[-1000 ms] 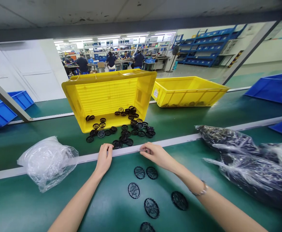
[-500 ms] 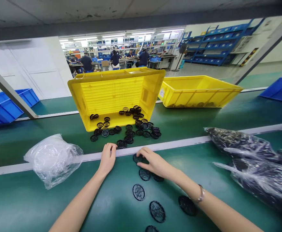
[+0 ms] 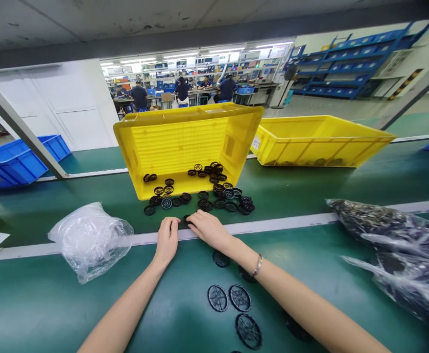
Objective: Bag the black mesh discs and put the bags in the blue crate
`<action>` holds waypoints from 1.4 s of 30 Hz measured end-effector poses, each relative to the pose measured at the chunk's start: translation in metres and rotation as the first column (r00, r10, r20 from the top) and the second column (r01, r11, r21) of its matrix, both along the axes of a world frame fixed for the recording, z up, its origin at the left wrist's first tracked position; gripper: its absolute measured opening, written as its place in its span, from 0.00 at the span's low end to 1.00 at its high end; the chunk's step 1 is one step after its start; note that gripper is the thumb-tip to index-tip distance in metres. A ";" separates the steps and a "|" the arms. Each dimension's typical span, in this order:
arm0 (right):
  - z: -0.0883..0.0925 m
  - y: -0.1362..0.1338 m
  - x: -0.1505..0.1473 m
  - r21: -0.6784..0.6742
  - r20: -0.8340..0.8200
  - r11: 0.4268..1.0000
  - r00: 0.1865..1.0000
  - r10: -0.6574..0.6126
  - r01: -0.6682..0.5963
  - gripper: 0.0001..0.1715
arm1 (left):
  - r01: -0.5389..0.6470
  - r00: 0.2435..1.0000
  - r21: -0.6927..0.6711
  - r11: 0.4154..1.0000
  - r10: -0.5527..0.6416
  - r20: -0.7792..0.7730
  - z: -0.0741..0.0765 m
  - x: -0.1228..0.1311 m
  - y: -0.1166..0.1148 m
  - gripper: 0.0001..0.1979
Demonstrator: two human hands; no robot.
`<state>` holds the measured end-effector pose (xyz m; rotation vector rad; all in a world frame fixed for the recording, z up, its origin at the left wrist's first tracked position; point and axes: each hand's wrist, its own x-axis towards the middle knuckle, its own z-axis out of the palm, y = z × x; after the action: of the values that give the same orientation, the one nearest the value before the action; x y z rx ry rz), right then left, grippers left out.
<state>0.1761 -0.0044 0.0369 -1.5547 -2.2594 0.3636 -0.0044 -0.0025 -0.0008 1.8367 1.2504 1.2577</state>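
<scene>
My right hand [image 3: 209, 229] reaches to the white strip with its fingertips closed on a black spoked plastic wheel [image 3: 187, 218]. Just left of it, my left hand [image 3: 167, 239] rests over the strip, fingers curled together; what lies under them is hidden. Beyond the hands, several like wheels [image 3: 166, 202] spill from a tipped yellow bin [image 3: 185, 139] onto the green surface. Nearer me more wheels lie flat on the green mat, two of them side by side, [image 3: 217, 298] among them. My right forearm partly covers others.
At left lies a clear plastic bag [image 3: 89, 240], with a blue bin [image 3: 12, 159] behind it. Filled plastic bags [image 3: 387, 230] of dark parts lie at right. A second yellow bin [image 3: 321, 149] stands behind. An overhead panel [image 3: 200, 19] spans the top; people sit at far benches.
My right hand has moved left and away from me, from a wheel on the near mat to one beside my left hand. Two near wheels now lie side by side. The view has shifted slightly left.
</scene>
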 end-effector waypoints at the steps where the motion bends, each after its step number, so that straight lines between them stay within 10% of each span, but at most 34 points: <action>1: 0.002 -0.005 -0.001 -0.033 -0.041 0.999 0.999 -0.026 0.025 0.27 | -0.001 1.000 -0.005 1.000 0.001 0.008 0.000 0.000 0.001 0.15; 6: 0.009 -0.051 0.008 -0.469 -0.253 0.879 0.967 -0.034 -0.091 0.28 | -0.007 0.999 -0.015 1.000 0.007 0.037 -0.002 0.001 0.001 0.16; 15: -0.003 -0.017 0.008 -0.012 0.079 0.998 0.995 -0.057 0.058 0.24 | 0.007 0.999 -0.011 1.000 -0.007 0.041 -0.001 0.001 0.001 0.16; 22: 0.000 -0.009 0.009 -0.049 0.040 0.994 0.995 -0.094 0.096 0.29 | 0.014 0.999 -0.023 1.000 -0.013 0.043 0.000 0.000 0.001 0.17; 27: 0.003 -0.036 0.028 -0.371 -0.165 0.929 0.985 -0.057 -0.008 0.30 | 0.013 0.999 -0.022 1.000 -0.013 0.037 0.000 0.002 0.001 0.16; 36: -0.002 -0.063 0.027 -0.376 -0.146 0.915 0.984 0.100 -0.148 0.30 | 0.012 0.999 -0.018 1.000 -0.011 0.034 0.000 0.002 -0.001 0.17; 42: -0.002 -0.022 0.035 0.003 -0.004 0.984 0.984 -0.178 0.178 0.31 | 0.023 0.999 -0.027 0.999 -0.022 0.037 0.000 0.003 0.000 0.16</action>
<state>0.2114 -0.0265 0.0345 -1.7365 -2.0961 0.3115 -0.0016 -0.0027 -0.0007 1.7954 1.2182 1.2510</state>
